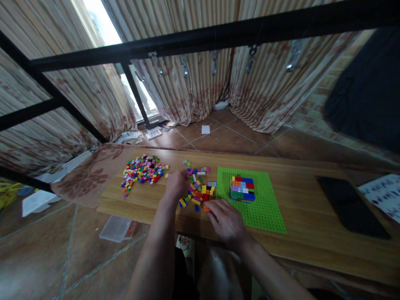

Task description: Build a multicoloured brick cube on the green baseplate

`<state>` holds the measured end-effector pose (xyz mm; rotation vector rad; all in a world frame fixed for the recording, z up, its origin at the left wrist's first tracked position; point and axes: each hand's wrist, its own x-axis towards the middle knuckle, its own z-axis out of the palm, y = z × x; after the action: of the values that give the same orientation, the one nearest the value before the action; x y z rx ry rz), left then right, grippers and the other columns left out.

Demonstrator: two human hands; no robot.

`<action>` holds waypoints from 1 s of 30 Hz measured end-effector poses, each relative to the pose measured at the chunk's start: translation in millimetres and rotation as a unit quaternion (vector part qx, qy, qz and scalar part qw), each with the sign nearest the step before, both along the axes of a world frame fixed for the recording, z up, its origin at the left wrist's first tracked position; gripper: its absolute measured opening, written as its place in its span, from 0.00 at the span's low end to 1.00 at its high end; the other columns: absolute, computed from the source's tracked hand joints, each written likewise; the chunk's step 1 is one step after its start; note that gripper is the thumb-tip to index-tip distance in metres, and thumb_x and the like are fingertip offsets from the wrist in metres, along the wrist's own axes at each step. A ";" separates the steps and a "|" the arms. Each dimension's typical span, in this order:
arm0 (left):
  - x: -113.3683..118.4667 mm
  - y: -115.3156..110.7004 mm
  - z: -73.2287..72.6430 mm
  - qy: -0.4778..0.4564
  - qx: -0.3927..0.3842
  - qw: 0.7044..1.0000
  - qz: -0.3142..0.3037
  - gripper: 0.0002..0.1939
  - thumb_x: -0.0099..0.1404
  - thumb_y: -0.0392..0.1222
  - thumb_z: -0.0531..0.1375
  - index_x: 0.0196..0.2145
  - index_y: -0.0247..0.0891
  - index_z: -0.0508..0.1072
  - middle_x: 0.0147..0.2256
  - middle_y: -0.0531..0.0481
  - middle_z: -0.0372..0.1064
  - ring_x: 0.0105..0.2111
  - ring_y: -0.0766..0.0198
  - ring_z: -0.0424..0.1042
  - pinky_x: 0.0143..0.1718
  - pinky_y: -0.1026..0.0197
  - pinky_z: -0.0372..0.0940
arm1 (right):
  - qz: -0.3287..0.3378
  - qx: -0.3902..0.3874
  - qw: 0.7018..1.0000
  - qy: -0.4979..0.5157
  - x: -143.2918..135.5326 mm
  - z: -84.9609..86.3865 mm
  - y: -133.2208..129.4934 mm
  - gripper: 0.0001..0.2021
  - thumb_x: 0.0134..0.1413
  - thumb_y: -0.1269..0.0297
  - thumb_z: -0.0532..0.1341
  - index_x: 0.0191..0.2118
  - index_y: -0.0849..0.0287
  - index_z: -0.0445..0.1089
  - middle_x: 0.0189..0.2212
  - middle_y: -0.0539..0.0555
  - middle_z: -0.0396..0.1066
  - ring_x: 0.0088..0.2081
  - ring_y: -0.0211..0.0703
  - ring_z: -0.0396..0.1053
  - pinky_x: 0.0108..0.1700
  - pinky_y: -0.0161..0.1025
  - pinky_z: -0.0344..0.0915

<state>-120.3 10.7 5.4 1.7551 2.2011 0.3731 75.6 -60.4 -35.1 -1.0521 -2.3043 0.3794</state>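
A wood-grain tabletop stretches across the view; a heap of small multicoloured bricks lies toward its left end; a looser scatter of bricks sits midway; just beside it, a green studded baseplate; farther right, a dark flat slab

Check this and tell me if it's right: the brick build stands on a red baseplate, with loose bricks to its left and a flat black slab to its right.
Not quite: the baseplate is green, not red, as the head view shows. The brick build does stand on it, with loose bricks to its left and a flat black slab to its right.
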 end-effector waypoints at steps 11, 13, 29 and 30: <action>2.5 3.2 -2.0 0.033 0.002 0.999 -0.033 0.11 0.56 0.35 0.57 0.36 0.36 0.77 0.34 0.41 0.76 0.36 0.55 0.73 0.34 0.60 0.60 | -0.038 -0.008 0.999 0.002 -5.0 -1.3 6.1 0.09 0.61 0.70 0.56 0.45 0.58 0.71 0.42 0.57 0.74 0.44 0.50 0.68 0.46 0.47 0.67; 2.7 3.9 -0.2 0.027 0.009 0.999 -0.027 0.10 0.57 0.35 0.56 0.34 0.35 0.76 0.32 0.41 0.75 0.34 0.56 0.72 0.33 0.61 0.59 | -0.039 -0.002 0.999 0.019 -3.5 0.1 6.1 0.10 0.61 0.69 0.56 0.45 0.58 0.71 0.43 0.57 0.73 0.44 0.50 0.68 0.47 0.47 0.67; 36.7 -15.9 30.1 -0.611 -0.092 0.778 -0.110 0.18 0.52 0.49 0.68 0.35 0.32 0.75 0.29 0.50 0.71 0.25 0.71 0.65 0.25 0.69 0.58 | -0.141 0.045 0.966 0.212 24.9 27.2 16.7 0.13 0.61 0.67 0.57 0.50 0.54 0.69 0.43 0.56 0.74 0.46 0.45 0.71 0.49 0.46 0.69; 42.0 -17.1 29.4 -0.620 -0.116 0.767 -0.116 0.18 0.52 0.49 0.68 0.35 0.32 0.75 0.29 0.50 0.71 0.25 0.71 0.66 0.25 0.68 0.58 | -0.152 0.044 0.963 0.219 27.3 29.5 18.1 0.14 0.61 0.66 0.57 0.51 0.54 0.69 0.44 0.56 0.73 0.47 0.46 0.71 0.49 0.46 0.69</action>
<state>-78.3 -6.4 34.8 1.0338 0.9863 0.8374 102.9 -42.4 -5.6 -1.1266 -1.7240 0.3406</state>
